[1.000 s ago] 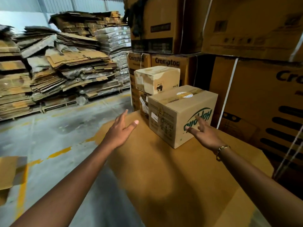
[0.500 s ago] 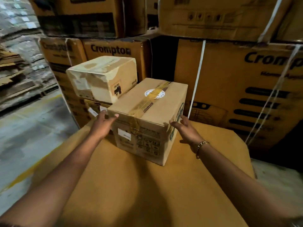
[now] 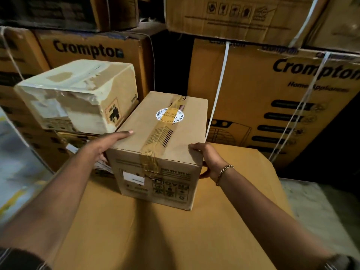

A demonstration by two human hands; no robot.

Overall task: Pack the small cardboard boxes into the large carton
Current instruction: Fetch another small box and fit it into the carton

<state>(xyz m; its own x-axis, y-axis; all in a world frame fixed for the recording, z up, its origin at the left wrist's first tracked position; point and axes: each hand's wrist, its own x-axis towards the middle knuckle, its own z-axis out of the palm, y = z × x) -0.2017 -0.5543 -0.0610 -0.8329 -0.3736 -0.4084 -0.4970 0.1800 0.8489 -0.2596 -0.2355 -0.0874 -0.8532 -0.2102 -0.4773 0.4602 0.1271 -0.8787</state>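
Observation:
A small brown cardboard box (image 3: 165, 137) with yellow tape and a round white sticker stands on a big flat cardboard surface (image 3: 175, 236), the closed top of a large carton. My left hand (image 3: 105, 145) presses its left side, thumb along the top edge. My right hand (image 3: 206, 158) grips its right side at the near top corner, a bracelet on the wrist. A second small box (image 3: 78, 94), pale and worn with peeling tape, sits just behind and left on other boxes.
Large strapped Crompton cartons (image 3: 282, 98) are stacked close behind and to the right, with more cartons (image 3: 87, 49) at the back left. Concrete floor (image 3: 17, 172) shows at the left and floor (image 3: 311, 199) at the right of the flat cardboard.
Both hands went from reaching in the air to clasping the taped box on its two sides. My view has moved closer and turned right, away from the flattened cardboard piles.

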